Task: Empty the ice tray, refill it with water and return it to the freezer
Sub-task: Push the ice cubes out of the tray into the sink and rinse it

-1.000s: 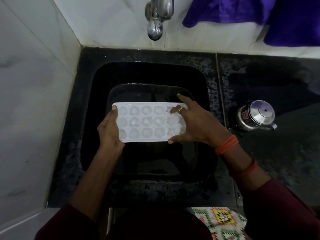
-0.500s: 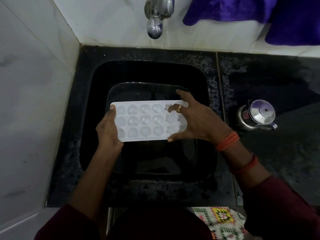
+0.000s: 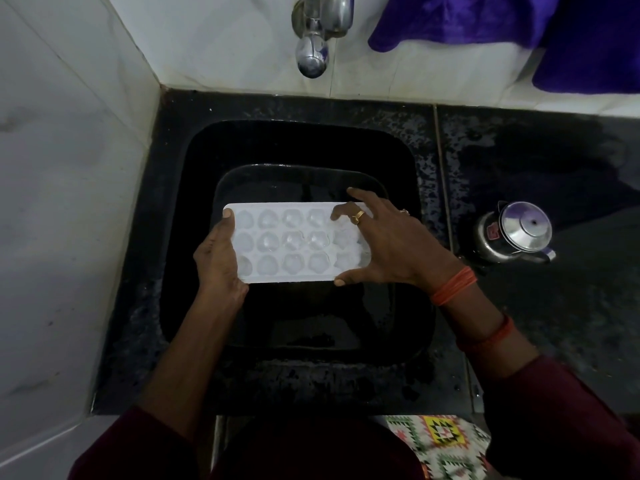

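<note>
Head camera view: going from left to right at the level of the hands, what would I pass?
The white marble wall → left hand → white plastic ice tray with round cells → right hand → small shiny steel kettle.

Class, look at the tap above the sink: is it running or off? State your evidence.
Off. No stream falls from the tap into the sink, and no water strikes the ice tray held over it.
</note>
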A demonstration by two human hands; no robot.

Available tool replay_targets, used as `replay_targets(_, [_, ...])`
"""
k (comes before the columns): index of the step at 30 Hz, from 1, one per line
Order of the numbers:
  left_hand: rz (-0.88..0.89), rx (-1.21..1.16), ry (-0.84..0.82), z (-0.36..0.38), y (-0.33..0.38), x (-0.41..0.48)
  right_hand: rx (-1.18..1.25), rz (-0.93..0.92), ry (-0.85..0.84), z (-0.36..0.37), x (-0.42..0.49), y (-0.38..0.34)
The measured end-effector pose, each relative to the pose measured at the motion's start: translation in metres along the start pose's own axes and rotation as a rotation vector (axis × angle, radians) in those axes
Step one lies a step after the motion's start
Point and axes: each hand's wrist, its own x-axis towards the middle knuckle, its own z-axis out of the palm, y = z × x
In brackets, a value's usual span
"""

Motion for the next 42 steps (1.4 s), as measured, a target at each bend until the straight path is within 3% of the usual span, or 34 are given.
replay_targets(17, [0.006,0.023,-0.032,0.008,-0.005,-0.006,-0.222,-0.035,-0.143,-0.010,0.005,-0.007])
replay_targets(25, [0.014,0.020,-0.032,0.006,-0.004,-0.005,-0.110,-0.047,-0.151,-0.011,0.006,-0.006])
replay_targets(34, [-0.001,0.031,-0.042,0.005,-0.009,-0.004,-0.293,-0.053,-0.172,-0.013,0.011,-0.012])
replay_targets(42, [-0.013,0.014,-0.021,0.001,-0.007,-0.004,-0.160,-0.084,-0.161,-0.013,0.008,-0.014])
